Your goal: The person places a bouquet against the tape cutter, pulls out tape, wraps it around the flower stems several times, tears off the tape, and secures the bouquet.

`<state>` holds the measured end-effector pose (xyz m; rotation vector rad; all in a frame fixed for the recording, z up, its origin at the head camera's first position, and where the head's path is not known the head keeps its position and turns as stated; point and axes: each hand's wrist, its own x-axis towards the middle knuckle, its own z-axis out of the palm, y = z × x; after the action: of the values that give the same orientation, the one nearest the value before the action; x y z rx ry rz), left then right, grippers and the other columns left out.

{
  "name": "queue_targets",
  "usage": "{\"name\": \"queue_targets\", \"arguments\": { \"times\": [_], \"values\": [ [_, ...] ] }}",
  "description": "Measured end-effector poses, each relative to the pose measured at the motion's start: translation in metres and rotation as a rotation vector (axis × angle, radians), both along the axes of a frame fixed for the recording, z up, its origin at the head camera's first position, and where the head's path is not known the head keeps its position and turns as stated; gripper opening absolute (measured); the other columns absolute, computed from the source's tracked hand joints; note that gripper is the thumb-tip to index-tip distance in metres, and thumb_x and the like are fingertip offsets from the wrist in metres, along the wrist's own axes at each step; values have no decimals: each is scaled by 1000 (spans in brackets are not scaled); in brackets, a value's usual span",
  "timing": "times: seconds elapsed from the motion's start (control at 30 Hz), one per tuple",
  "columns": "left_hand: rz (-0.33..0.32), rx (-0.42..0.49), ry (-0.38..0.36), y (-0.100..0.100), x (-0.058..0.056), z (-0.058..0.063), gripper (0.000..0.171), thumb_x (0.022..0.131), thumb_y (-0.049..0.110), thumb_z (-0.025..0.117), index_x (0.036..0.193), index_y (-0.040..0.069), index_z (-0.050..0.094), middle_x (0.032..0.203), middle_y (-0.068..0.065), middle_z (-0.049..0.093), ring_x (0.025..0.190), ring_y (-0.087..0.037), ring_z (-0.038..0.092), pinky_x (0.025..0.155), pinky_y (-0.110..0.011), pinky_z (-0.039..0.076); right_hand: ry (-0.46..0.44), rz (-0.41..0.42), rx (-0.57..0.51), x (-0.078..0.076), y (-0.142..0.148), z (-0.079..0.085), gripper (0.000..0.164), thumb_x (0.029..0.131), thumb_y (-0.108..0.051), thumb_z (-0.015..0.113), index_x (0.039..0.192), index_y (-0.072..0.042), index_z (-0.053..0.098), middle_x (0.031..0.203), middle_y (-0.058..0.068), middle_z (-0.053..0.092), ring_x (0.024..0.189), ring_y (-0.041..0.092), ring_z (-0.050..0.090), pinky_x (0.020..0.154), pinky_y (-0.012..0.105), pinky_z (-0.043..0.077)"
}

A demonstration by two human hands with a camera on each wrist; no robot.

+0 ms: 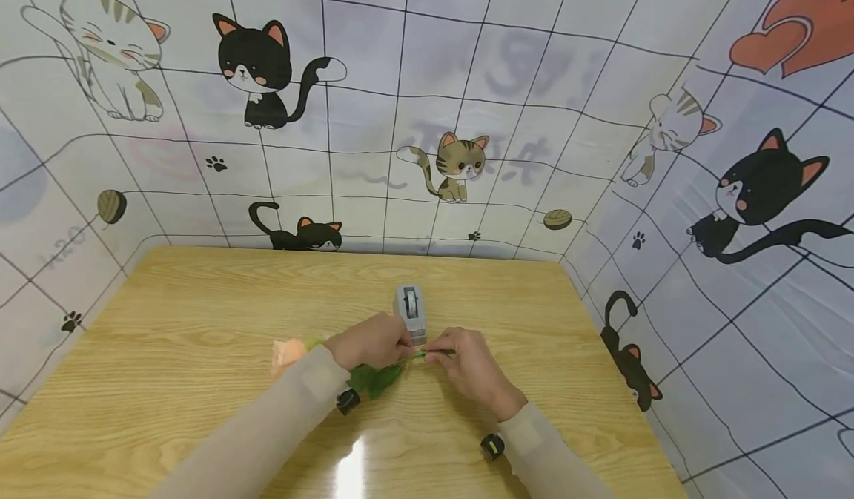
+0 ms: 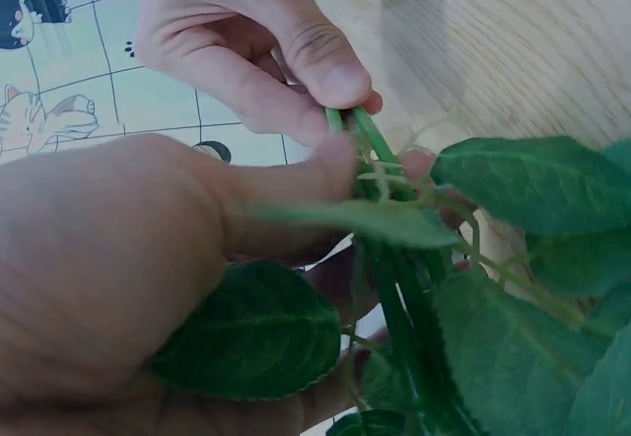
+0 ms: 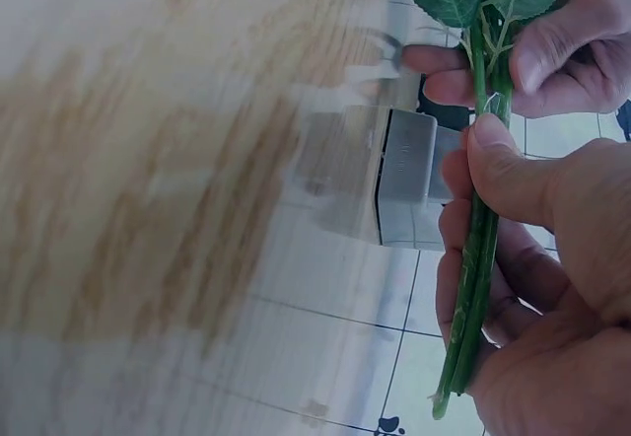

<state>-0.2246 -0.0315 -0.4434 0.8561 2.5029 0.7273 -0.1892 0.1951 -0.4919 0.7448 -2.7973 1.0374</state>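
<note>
Over the table, my left hand (image 1: 373, 342) pinches a bundle of green flower stems (image 3: 475, 278) just below the leaves (image 1: 376, 379). My right hand (image 1: 469, 364) grips the same stems lower down, with its thumb pressed along them in the right wrist view. At least two stems lie side by side, and a thin shiny line crosses them between the hands. A peach-coloured flower (image 1: 289, 353) shows left of my left hand, partly hidden by the forearm. Right behind the hands stands a grey tape dispenser (image 1: 410, 310) with a roll in it.
The wooden table (image 1: 200, 321) extends around both hands. Its back and right edges meet a hanging white cloth (image 1: 373, 150) printed with cats and grid lines. Small dark devices (image 1: 492, 445) sit at both wrists.
</note>
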Motion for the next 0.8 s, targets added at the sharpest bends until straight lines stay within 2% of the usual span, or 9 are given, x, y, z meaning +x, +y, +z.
{"name": "queue_targets", "arguments": {
  "times": [0.1,0.17,0.33,0.47,0.6,0.8],
  "values": [
    [-9,3,-12,0,0,1,17,103,12,71,96,7,86,78,-2,77,53,-8,48,58,-27,45,18,-20,-6,-1,-1,-1,16,92,-14,84,106,-19,87,96,-6,78,90,9,74,79,24,61],
    [7,14,-1,0,1,0,13,101,12,75,97,7,86,86,-4,81,57,-8,55,61,-28,50,10,-28,-11,-1,-1,-2,16,91,-14,85,106,-20,87,97,-5,79,91,9,74,81,25,61],
    [12,33,109,0,4,-7,7,95,10,81,96,8,87,88,-5,83,64,-8,68,66,-31,60,-28,-20,15,-3,0,0,17,92,-14,85,107,-22,86,99,-5,80,94,9,75,82,26,62],
    [9,17,246,0,7,-10,5,93,13,85,91,9,87,85,-4,83,65,-9,69,61,-27,57,-63,-10,85,-6,1,3,13,98,-26,79,109,-25,85,102,-12,79,98,6,73,86,30,62],
    [7,23,379,0,11,-12,7,90,14,87,85,10,86,80,-2,81,63,-9,66,57,-26,52,-112,19,128,-8,3,4,21,105,-37,68,114,-25,84,106,-12,81,102,7,75,92,37,62],
    [21,43,451,0,16,-14,7,89,15,89,84,10,86,78,-2,80,58,-8,64,53,-24,48,-181,77,144,-9,4,4,26,110,-31,61,122,-20,81,108,-4,83,97,10,76,85,32,61]
  ]
}}
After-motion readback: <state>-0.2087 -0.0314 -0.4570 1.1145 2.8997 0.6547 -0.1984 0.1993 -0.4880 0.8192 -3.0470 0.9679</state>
